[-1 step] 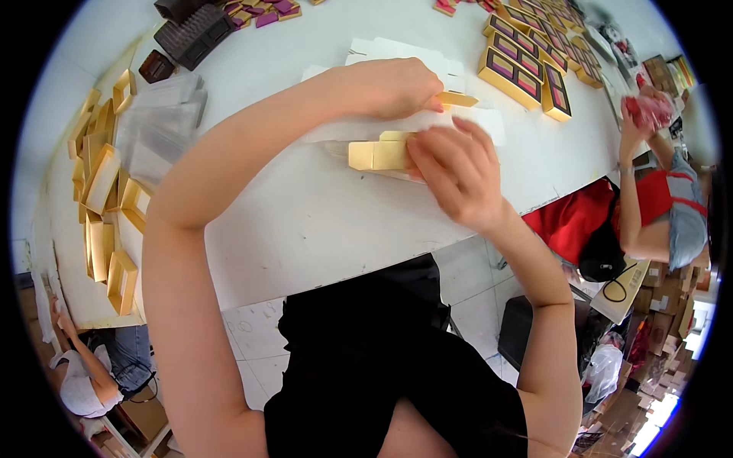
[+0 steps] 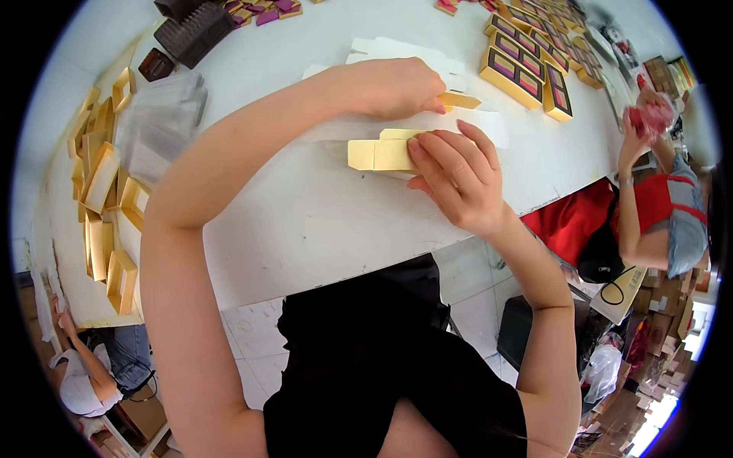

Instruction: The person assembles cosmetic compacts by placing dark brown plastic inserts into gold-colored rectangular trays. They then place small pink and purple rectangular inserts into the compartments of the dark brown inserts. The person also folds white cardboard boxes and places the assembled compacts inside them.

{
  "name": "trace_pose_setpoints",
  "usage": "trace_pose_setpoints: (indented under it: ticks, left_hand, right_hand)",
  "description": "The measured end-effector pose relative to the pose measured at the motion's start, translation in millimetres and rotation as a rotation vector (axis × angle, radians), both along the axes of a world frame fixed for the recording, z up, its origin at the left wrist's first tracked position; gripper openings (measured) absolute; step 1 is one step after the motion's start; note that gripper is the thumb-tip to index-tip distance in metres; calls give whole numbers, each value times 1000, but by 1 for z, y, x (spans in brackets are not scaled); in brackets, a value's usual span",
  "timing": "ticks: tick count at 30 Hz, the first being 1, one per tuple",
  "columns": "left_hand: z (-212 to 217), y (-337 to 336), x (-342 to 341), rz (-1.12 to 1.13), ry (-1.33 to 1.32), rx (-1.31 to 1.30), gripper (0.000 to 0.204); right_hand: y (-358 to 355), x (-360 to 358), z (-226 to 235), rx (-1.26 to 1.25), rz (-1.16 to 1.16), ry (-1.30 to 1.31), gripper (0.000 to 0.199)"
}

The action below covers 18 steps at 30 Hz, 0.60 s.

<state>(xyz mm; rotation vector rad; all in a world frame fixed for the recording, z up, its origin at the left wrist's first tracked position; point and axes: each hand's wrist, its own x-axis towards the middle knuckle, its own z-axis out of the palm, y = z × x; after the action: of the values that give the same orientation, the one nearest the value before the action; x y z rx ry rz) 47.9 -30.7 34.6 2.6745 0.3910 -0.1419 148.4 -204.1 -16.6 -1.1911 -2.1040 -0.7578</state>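
Observation:
On the white table lies a partly folded gold paper carton point(image 2: 374, 155), its end flaps sticking out to the left. Over its right part is my right hand point(image 2: 458, 175), with fingertips on the top face and the thumb at the near edge. Farther away, my left hand point(image 2: 403, 88) is curled closed, and a gold pointed flap point(image 2: 460, 101) juts from its fingertips. Whether that flap belongs to the same carton I cannot tell. White flat carton sheets point(image 2: 408, 52) lie under and behind my hands.
Gold open trays point(image 2: 99, 179) are heaped at the left, beside clear plastic sleeves point(image 2: 164, 122). Filled gold palette boxes point(image 2: 523, 69) stand at the far right. Dark ridged trays point(image 2: 195, 37) sit far left. Other people work at both sides; one handles a red wrapped item point(image 2: 649, 118).
My right hand's fingers have spread slightly and its thumb has come down to the near side of the carton. My left hand stays in place. The person at right has shifted the red item slightly.

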Motion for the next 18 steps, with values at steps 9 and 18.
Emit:
trace_pose_setpoints:
  ticks: [9, 18]
  left_hand:
    - [-13, -11, 13, -126, -57, 319, 13]
    - [13, -5, -51, -4, -340, 178, 17]
  right_hand:
    - [15, 10, 5, -368, -120, 202, 15]
    - [42, 28, 37, -1003, -183, 659, 15]
